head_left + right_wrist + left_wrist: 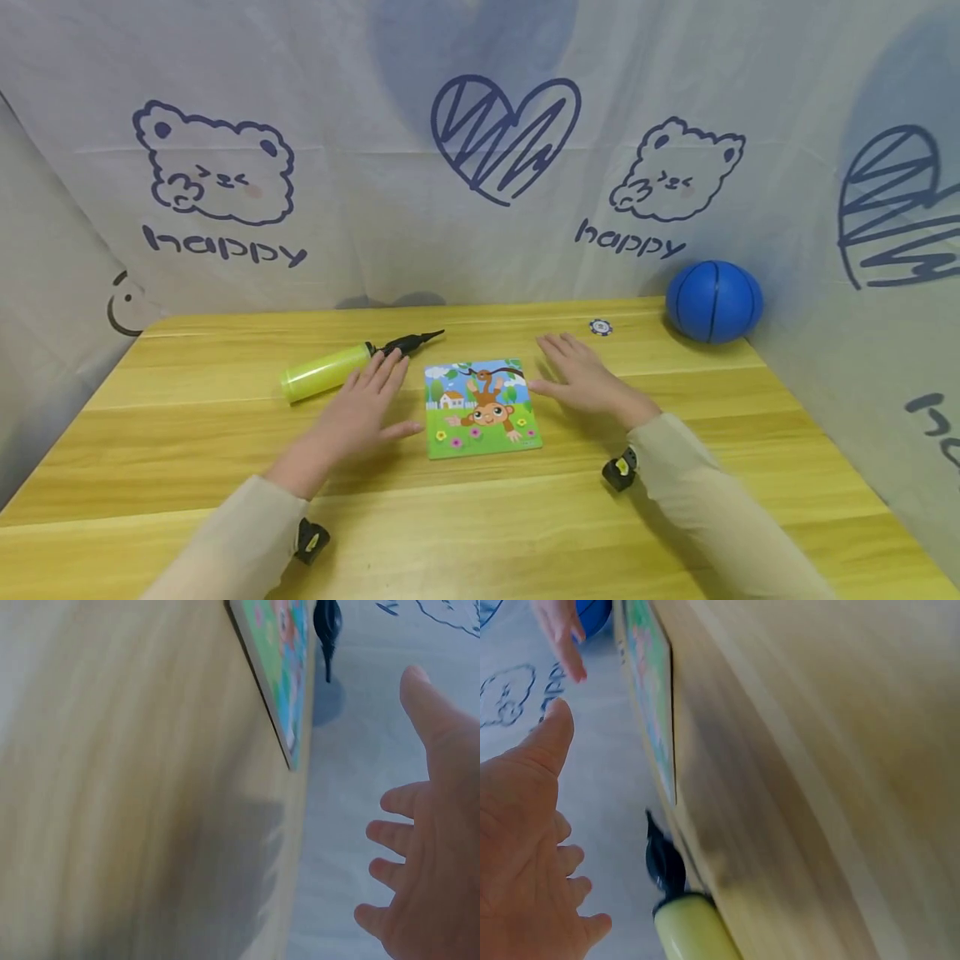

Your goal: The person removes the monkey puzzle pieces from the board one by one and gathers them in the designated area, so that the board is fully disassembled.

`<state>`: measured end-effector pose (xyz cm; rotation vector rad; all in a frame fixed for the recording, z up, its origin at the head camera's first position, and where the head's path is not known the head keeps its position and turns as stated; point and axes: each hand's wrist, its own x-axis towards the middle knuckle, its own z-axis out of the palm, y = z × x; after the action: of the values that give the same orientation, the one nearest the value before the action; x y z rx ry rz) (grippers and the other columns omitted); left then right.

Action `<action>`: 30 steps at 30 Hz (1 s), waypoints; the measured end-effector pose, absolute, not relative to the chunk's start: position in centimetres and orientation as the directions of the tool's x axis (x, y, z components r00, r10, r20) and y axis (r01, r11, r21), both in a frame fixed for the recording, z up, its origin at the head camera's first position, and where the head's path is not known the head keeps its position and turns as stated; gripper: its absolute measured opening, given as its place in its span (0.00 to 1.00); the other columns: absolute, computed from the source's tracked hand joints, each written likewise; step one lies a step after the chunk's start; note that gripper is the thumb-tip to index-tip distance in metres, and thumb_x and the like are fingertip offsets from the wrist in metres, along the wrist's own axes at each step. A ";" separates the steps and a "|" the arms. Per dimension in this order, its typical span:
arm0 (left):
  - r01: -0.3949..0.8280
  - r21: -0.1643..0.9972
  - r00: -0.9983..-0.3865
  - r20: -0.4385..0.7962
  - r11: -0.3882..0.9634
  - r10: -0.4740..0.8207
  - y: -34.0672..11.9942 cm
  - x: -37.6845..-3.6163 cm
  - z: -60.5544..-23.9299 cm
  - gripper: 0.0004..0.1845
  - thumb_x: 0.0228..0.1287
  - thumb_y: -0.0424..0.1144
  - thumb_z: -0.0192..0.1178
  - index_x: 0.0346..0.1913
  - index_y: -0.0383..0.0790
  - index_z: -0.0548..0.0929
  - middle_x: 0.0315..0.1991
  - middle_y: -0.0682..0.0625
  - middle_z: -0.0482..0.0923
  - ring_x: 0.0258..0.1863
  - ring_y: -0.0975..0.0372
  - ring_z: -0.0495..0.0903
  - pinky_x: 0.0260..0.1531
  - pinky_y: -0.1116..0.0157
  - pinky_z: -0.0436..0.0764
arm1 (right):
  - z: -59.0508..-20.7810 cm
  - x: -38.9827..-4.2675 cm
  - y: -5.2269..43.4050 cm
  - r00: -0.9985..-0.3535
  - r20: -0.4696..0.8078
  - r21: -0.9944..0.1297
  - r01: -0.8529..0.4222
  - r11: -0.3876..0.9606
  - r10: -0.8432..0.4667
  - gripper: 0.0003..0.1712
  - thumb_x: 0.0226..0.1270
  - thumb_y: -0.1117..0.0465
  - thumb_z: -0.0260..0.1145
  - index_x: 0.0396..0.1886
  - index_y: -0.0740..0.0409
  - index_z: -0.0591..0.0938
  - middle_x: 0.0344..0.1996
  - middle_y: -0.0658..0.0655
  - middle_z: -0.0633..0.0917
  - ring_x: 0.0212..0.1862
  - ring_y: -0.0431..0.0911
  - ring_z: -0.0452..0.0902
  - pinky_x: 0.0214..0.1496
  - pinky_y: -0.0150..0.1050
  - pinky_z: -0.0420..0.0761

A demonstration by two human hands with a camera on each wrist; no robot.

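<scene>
A: We see a picture puzzle board (482, 407) lying flat near the middle of the wooden desk (180, 467), its monkey scene facing up. Where do the hands stand?

B: We find the left hand (360, 412) just left of the board, palm down, its fingers (386, 372) straight and spread, gripping nothing. The thumb points toward the board's left edge; we cannot tell whether it touches.

A: And the right hand (581, 379)?

B: We see it just right of the board's upper corner, palm down, its fingers (558, 346) straight and apart, holding nothing. Its thumb lies close to the board's right edge.

A: In the left wrist view we note the board's edge (656, 712) and the open palm (525, 855) apart from it.

B: The right wrist view gives the same: board (281, 667) flat on the desk, palm (427, 847) beside it, not in contact.

A: What else do we record?

B: A yellow-green hand pump (330, 371) with a black nozzle lies behind the left hand. A blue ball (713, 301) rests at the far right corner, and a small blue disc (601, 327) sits near it. A printed cloth (487, 142) backs the desk.
</scene>
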<state>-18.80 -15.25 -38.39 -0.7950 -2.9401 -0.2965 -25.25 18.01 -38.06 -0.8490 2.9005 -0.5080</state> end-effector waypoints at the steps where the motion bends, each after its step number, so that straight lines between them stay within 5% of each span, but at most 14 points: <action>1: 0.515 0.164 -0.857 0.116 0.842 0.502 -14.9 -19.0 -38.6 0.47 0.62 0.60 0.52 0.71 0.31 0.46 0.71 0.36 0.41 0.68 0.43 0.42 0.63 0.44 0.48 | -38.2 -25.2 17.8 -0.836 0.012 -0.333 -0.521 0.786 -0.549 0.46 0.66 0.40 0.53 0.71 0.65 0.50 0.69 0.66 0.50 0.69 0.62 0.38 0.68 0.55 0.38; 15: 0.500 0.165 -0.820 -0.225 0.850 0.526 -11.8 -20.2 -39.1 0.43 0.64 0.59 0.50 0.68 0.27 0.54 0.69 0.35 0.48 0.67 0.44 0.47 0.64 0.47 0.50 | -39.4 -24.9 15.9 -0.776 -0.196 -0.315 -0.529 0.788 -0.599 0.44 0.65 0.42 0.57 0.71 0.61 0.55 0.70 0.62 0.53 0.69 0.60 0.40 0.68 0.55 0.45; 30: 0.509 0.170 -0.821 -0.199 0.844 0.535 -11.8 -18.8 -39.2 0.44 0.62 0.58 0.53 0.67 0.24 0.56 0.68 0.33 0.50 0.67 0.43 0.50 0.64 0.48 0.53 | -39.5 -23.9 16.0 -0.741 -0.222 -0.324 -0.557 0.765 -0.633 0.41 0.66 0.45 0.57 0.70 0.63 0.56 0.69 0.63 0.53 0.69 0.59 0.44 0.68 0.53 0.50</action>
<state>-18.75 -11.79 -39.17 -0.9330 -3.2456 -0.1861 -23.87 16.00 -39.47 -0.9177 2.6418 -0.3402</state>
